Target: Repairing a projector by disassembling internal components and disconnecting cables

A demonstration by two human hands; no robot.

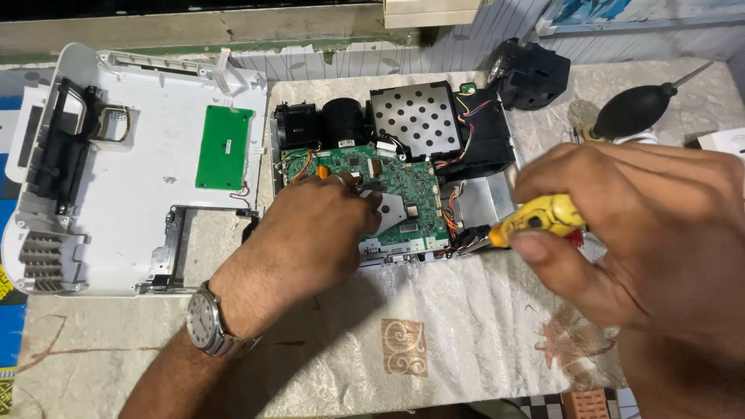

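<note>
The white top cover is lying upturned to my left, carrying a small green board. A black rubber air blower and black lens block are sitting on the patterned cloth.

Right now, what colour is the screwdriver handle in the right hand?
Yellow: the screwdriver handle, gripped by the right hand, shows best in the head view.

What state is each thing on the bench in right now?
Projector chassis: cover off, green circuit board exposed.
White top cover: removed, lying inside-up to the left, small green board still attached.
Black lens block: out, lying apart behind the chassis.
Black air blower: lying unused on the cloth.
Yellow-handled screwdriver: gripped, tip at the chassis.
Left hand: resting on the board.
Right hand: closed round the screwdriver.
</note>
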